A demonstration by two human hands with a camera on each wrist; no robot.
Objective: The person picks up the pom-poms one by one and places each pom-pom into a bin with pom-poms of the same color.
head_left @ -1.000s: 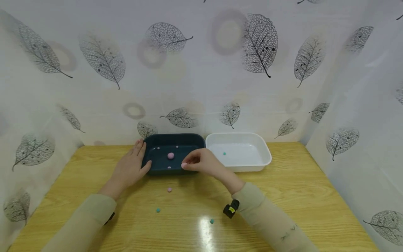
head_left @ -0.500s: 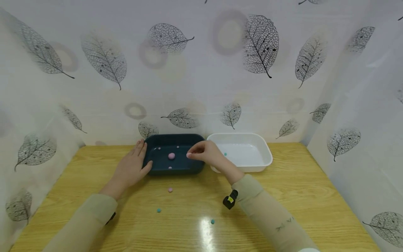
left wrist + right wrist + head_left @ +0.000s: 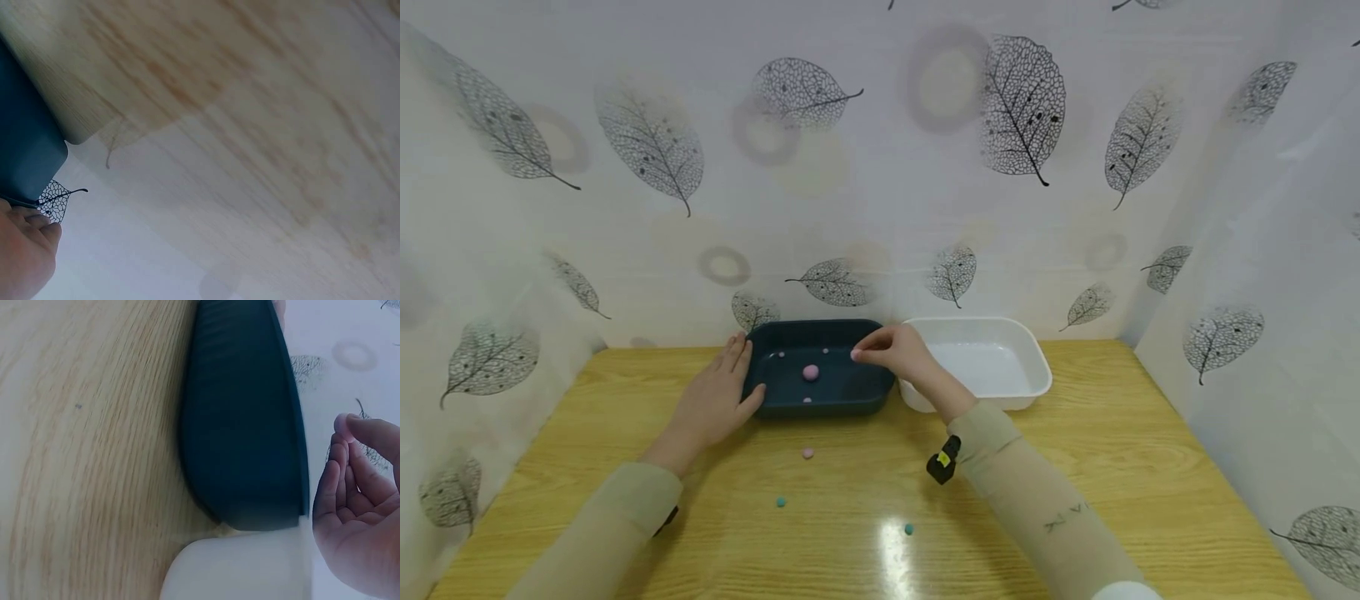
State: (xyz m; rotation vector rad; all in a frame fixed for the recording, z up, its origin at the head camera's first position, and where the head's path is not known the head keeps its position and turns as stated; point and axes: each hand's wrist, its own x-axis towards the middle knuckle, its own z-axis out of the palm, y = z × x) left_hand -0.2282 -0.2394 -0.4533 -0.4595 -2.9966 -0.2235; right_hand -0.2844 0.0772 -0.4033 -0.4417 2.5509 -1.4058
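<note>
My right hand (image 3: pixel 906 354) pinches a small pink ball (image 3: pixel 856 355) between thumb and fingertips, above the right part of a dark blue tray (image 3: pixel 823 409). In the right wrist view this pink ball (image 3: pixel 340 426) shows at the fingertips, higher than the tray's rim. My left hand (image 3: pixel 711 400) lies along the tray's left end with its fingers straight, the thumb at the near left corner. Inside that tray sit a larger pink ball (image 3: pixel 811 373) and several tiny pink ones, such as a pink bead (image 3: pixel 825 351) towards the back.
A white tray (image 3: pixel 988 367) stands against the dark one on its right, partly covered by my right hand. On the wooden table (image 3: pixel 1075 467) in front lie a pink ball (image 3: pixel 808 453), a teal ball (image 3: pixel 781 502) and a second teal ball (image 3: pixel 909 529). Leaf-patterned cloth (image 3: pixel 880 167) rises behind.
My right hand has moved back and slightly right with the pink ball, from the dark tray's front edge. It now hides a teal ball in the white tray. My left hand has stayed put.
</note>
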